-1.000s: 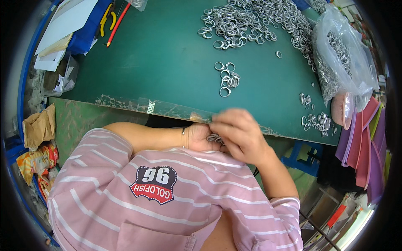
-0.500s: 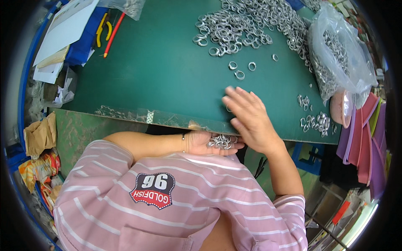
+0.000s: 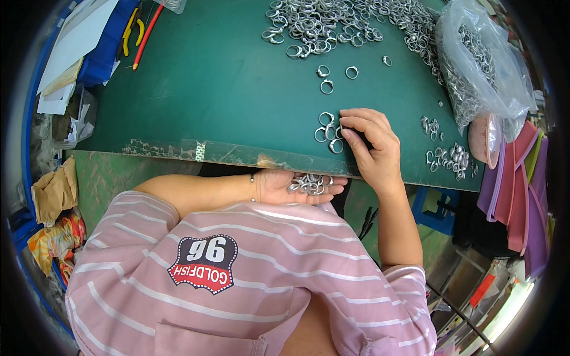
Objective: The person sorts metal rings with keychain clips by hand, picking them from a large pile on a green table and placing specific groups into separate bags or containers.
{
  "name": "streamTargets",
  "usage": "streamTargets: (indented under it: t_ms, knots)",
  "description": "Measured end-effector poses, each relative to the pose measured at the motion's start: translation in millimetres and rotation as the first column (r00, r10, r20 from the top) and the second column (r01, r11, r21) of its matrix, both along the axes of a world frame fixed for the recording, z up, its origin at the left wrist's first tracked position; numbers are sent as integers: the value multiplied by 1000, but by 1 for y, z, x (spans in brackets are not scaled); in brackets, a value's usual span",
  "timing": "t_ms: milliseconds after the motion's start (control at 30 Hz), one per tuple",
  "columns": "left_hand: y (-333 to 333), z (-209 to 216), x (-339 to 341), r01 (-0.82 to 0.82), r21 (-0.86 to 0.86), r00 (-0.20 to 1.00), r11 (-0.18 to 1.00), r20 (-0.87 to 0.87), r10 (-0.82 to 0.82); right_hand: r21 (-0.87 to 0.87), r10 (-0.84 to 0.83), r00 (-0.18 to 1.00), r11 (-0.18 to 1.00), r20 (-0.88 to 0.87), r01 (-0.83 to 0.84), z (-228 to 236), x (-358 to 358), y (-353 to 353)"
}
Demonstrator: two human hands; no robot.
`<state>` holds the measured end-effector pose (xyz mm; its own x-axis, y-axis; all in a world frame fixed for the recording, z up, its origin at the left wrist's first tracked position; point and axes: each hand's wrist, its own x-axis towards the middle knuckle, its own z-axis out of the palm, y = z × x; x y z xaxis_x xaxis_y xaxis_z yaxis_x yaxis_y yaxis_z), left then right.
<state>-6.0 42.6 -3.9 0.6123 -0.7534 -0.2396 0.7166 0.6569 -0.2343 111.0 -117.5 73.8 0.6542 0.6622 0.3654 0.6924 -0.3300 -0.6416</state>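
My left hand (image 3: 276, 187) lies palm up just below the table's front edge, fingers stretched out flat. A small heap of silver-coloured metal rings (image 3: 310, 183) rests in its palm and on the fingers. My right hand (image 3: 378, 144) is over the front of the table, thumb and fingertips curled together at one ring, which they partly hide. Beside those fingertips lie several loose rings (image 3: 320, 134). Farther up, 3 single rings (image 3: 326, 86) lie apart from a large pile of rings (image 3: 312, 26).
A clear plastic bag of rings (image 3: 469, 71) stands at the right, by a pink container (image 3: 485, 139). Smaller ring groups (image 3: 456, 159) lie near the right front edge. Yellow-handled pliers (image 3: 128, 32), a red pen-like tool (image 3: 147, 38) and a blue tray with papers (image 3: 104, 62) are far left.
My right hand, blurred and flatter before, now has its fingers curled at a ring. Several rings now show beside it on the table. The whole view has shifted slightly.
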Motion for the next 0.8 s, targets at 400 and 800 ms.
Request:
streamTargets:
  t_ms: [400,800]
  knots:
    - [-1,-1,1,10,27,1000,1000,17,-10,-85,49,990,996,134,-37,9,-6,1]
    - [-1,-1,3,22,40,1000,999,13,-22,-125,88,991,989,103,-75,4,-8,12]
